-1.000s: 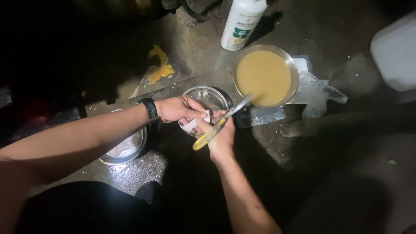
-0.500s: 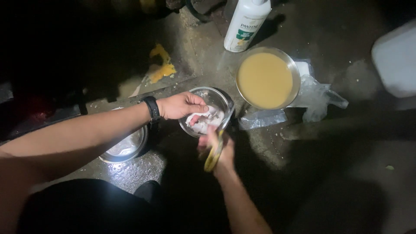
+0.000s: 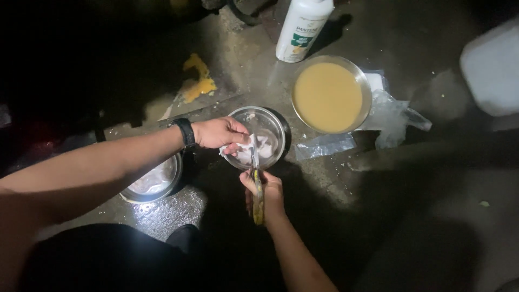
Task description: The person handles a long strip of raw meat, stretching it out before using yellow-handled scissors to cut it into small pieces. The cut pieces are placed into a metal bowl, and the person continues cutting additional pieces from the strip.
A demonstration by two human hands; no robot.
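Note:
My left hand [image 3: 219,133], with a black watch on the wrist, pinches a pale piece of raw meat [image 3: 244,150] at the near rim of a small steel bowl [image 3: 273,125] on the wet concrete floor. My right hand [image 3: 265,189] grips a knife by its yellow handle [image 3: 258,199]. The knife's blade [image 3: 254,154] points away from me, into the meat over the bowl. More pale pieces lie inside the bowl.
A wide steel bowl of yellow-brown liquid [image 3: 328,96] stands beyond, on clear plastic bags [image 3: 386,116]. A white bottle [image 3: 303,28] stands behind it. Another steel bowl [image 3: 154,181] sits at the left by my forearm. A white container [image 3: 492,70] is at the right.
The knife has swung from lying slantwise toward the big bowl to pointing straight away from me, and my right hand has drawn back toward me. My left hand stayed at the small bowl.

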